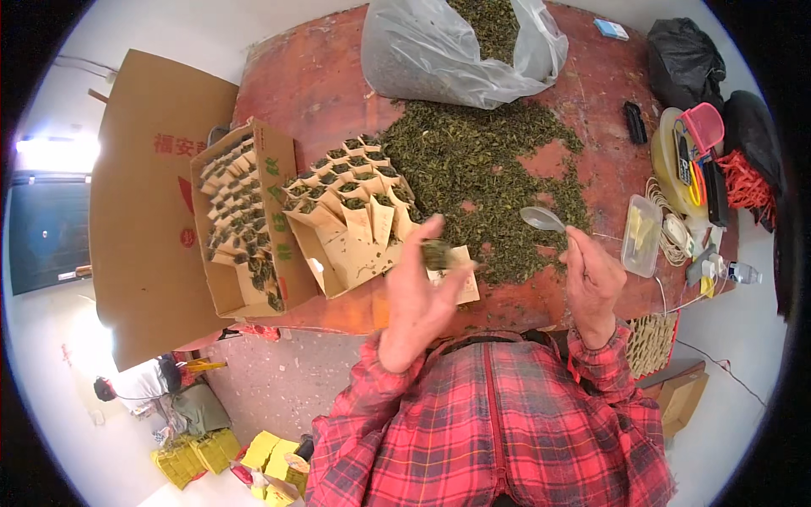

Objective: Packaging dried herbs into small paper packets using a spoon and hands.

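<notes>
My left hand is at the table's front edge, thumb and fingers around a small paper bag with dried leaves in its mouth; motion blurs it. Beige paper with red print shows beside that hand. In my right hand is the handle of a clear plastic spoon, its bowl over the loose dried leaves. An open cardboard tray left of my left hand holds upright paper bags filled with leaves. Farther left, a cardboard box holds many more such bags.
A large clear plastic bag of leaves stands at the back of the red table. At right are a clear plastic container, a tub with a pink basket, cables and a bottle. A big cardboard flap rises at left.
</notes>
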Demonstrator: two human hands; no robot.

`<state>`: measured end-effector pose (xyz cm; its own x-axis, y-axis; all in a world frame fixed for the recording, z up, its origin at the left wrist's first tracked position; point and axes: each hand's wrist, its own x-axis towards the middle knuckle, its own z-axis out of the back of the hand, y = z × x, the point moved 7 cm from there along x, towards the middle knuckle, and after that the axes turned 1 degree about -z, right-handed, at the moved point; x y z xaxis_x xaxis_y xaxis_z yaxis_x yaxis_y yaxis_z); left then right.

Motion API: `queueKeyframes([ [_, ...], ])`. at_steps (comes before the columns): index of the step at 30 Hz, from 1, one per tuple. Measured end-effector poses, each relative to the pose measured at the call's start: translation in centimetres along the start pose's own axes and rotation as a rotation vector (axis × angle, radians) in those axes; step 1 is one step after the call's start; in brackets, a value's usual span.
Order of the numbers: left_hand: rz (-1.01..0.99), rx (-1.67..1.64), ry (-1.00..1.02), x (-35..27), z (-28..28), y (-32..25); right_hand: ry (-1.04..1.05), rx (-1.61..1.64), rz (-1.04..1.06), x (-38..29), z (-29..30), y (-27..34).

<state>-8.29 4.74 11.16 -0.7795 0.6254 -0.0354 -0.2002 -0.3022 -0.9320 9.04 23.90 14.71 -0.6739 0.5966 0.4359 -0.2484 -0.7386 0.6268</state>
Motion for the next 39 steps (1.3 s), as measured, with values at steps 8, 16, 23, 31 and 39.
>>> queueKeyframes([
  [8,0.108,0.173,-0.367,1.8,8.9,6.2,0.03,0.048,-0.054,-1.3,-2.4,-1.8],
  [16,0.244,0.403,-0.492,3.3,10.4,11.6,0.093,0.071,-0.113,-1.7,-3.6,-2.7],
  [23,0.305,0.462,-0.466,4.1,10.3,12.7,0.091,0.041,-0.088,-2.3,-4.3,-3.7],
  [31,0.268,0.528,-0.479,4.3,9.9,12.6,0.126,0.04,-0.124,-2.8,-5.5,-4.8],
  [39,-0.01,0.54,-0.521,2.1,8.8,9.4,0.108,0.035,-0.109,-3.1,-5.3,-5.3],
])
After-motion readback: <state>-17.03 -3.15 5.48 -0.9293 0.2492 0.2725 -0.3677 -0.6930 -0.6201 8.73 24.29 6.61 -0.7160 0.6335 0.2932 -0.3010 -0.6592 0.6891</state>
